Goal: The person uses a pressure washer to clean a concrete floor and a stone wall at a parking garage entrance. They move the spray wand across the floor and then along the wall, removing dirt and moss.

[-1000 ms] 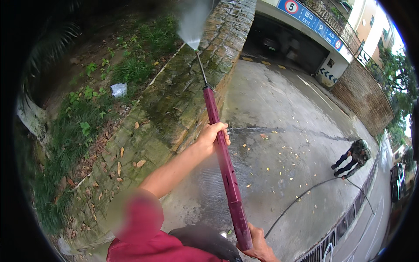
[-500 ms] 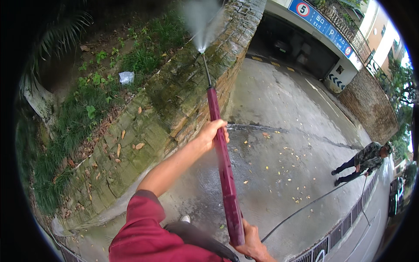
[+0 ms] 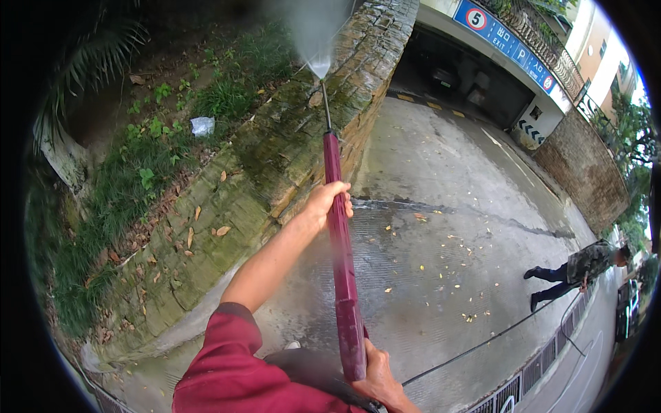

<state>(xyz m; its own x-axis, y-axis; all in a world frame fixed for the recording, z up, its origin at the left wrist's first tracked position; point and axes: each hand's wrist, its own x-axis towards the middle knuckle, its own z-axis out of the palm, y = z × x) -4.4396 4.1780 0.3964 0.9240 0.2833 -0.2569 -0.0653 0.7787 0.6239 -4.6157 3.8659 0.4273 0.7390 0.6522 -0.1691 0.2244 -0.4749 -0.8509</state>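
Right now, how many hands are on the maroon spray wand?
2: left hand around the front part of the maroon spray wand, right hand at its rear end, fingers partly hidden. No others visible on it.

The bare left hand (image 3: 326, 205) and bare right hand (image 3: 379, 377) grip a long maroon lance (image 3: 342, 265) spraying white water (image 3: 313, 41).

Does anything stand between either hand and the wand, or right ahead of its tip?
Nothing visible: the left hand wraps the wand directly, and the right hand holds its rear end. Ahead of the tip only spray shows, blurring what lies beyond.
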